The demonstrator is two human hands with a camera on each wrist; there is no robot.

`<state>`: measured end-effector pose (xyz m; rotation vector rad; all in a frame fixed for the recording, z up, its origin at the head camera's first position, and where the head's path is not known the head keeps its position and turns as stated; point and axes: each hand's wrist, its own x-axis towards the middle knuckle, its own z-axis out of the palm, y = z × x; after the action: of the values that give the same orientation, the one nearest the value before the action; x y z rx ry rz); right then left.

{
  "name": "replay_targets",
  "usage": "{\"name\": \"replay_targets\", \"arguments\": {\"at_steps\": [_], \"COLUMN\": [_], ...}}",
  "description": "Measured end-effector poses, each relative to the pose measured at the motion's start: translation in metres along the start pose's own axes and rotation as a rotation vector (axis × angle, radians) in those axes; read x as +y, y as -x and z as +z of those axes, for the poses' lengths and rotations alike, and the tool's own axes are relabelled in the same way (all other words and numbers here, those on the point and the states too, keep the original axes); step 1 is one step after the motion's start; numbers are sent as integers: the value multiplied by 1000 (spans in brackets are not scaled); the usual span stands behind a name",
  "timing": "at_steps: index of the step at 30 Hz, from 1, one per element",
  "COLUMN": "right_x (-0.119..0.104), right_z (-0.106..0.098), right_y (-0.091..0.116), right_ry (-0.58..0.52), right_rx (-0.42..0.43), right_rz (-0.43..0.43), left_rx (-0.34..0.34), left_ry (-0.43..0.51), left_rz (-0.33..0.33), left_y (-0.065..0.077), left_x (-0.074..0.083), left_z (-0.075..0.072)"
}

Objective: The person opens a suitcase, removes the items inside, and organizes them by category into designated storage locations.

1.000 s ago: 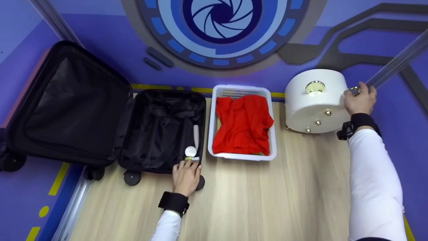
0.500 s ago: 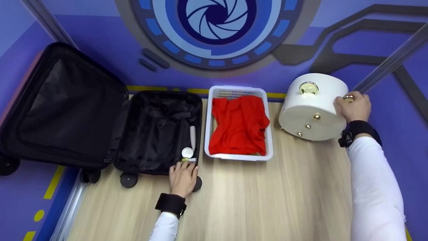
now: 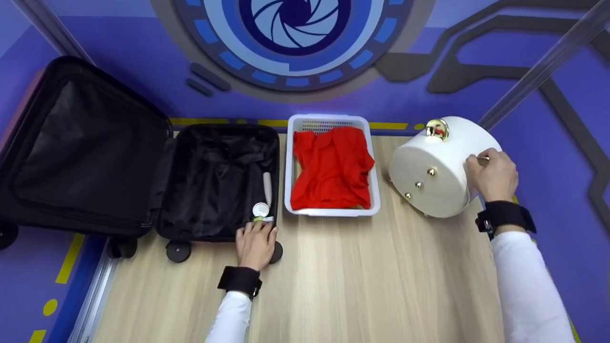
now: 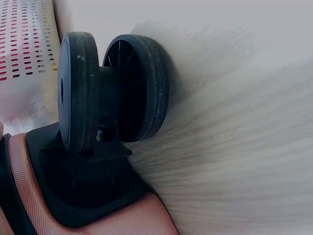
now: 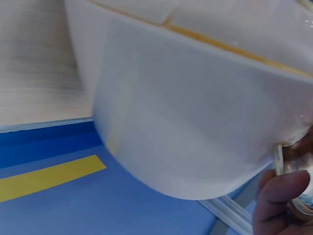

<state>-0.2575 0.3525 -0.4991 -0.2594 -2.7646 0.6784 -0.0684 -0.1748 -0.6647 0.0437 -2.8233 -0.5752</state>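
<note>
At the right, a white rounded box (image 3: 457, 138) with gold knobs on its pale face and a gold fitting (image 3: 437, 129) on top stands turned and tilted. My right hand (image 3: 495, 176) grips a gold handle on its right side; the right wrist view shows the thumb (image 5: 283, 188) on that metal. My left hand (image 3: 256, 245) rests on the front rim of the open black-lined suitcase (image 3: 214, 181), fingers laid over the edge. Just beyond those fingers, inside the suitcase, are a white round piece (image 3: 260, 209), a slim pale stick (image 3: 268, 188) and a small yellow-green item.
Between suitcase and box stands a white plastic basket (image 3: 289, 166) holding a red cloth (image 3: 333, 166). The suitcase lid (image 3: 90, 157) leans open at the left. Its black wheels (image 4: 78, 93) protrude at the front. A purple patterned wall (image 3: 267, 102) rises behind the wooden surface (image 3: 333, 276).
My right hand has pulled the white box's right side nearer, turning it so its knobbed face points further left. My left hand has stayed on the suitcase rim. The head view has shifted slightly.
</note>
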Motion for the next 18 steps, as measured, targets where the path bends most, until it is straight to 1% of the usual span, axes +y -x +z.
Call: {"name": "replay_targets", "arguments": {"at_steps": [2, 5, 12, 18], "right_x": [1, 4, 5, -2], "right_z": [-7, -16, -27, -31], "right_y": [17, 48, 119, 164], "right_ry": [5, 19, 31, 36], "right_rx": [-28, -28, 106, 142], "right_rz": [15, 3, -67, -100], "left_rx": [-7, -15, -37, -35], "left_ry": [1, 0, 15, 22], "left_rz": [-4, -9, 1, -7], "left_y": [-1, -1, -2, 1], "left_x": [1, 2, 2, 1], "left_z": [0, 0, 1, 0]}}
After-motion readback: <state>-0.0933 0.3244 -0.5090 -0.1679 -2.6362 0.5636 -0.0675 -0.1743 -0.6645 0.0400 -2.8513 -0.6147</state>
